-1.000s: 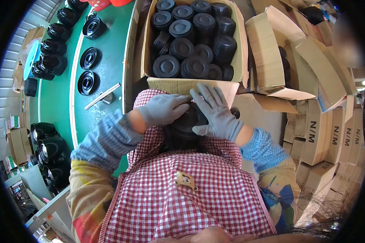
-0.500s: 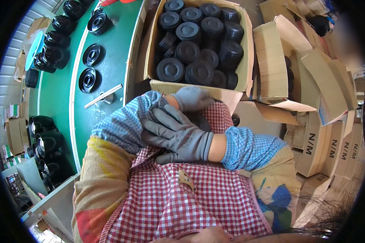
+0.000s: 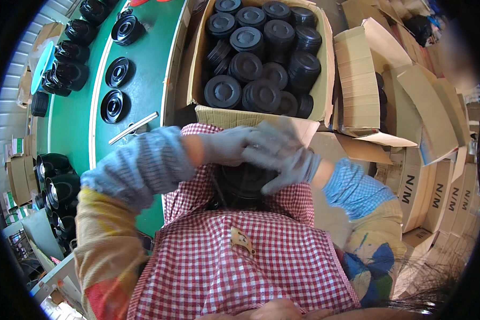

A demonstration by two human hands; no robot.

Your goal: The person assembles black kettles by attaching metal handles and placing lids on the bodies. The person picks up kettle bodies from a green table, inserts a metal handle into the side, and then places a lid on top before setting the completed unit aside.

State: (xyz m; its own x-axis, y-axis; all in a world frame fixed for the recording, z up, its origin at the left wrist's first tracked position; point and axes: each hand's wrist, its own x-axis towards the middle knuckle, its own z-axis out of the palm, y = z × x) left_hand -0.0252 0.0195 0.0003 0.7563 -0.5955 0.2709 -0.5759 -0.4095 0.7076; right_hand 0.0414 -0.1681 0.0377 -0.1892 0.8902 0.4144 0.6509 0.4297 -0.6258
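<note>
Right now, the left hand (image 3: pixel 226 146) stretches over the black piece (image 3: pixel 240 184); its fingers are partly covered, so whether they grip, I cannot tell. The right hand (image 3: pixel 290 160), blurred, has its fingers spread. The piece sits just below both hands' fingers. Beyond the fingertips stands the box (image 3: pixel 218 114) of discs (image 3: pixel 261 96); left of them, the table (image 3: pixel 146 61).

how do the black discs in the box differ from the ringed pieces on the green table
The black discs crowd the box in stacks; the ringed pieces sit spaced out on the green table. The black discs look dull, the ringed pieces glossy. Both are black and round.
</note>
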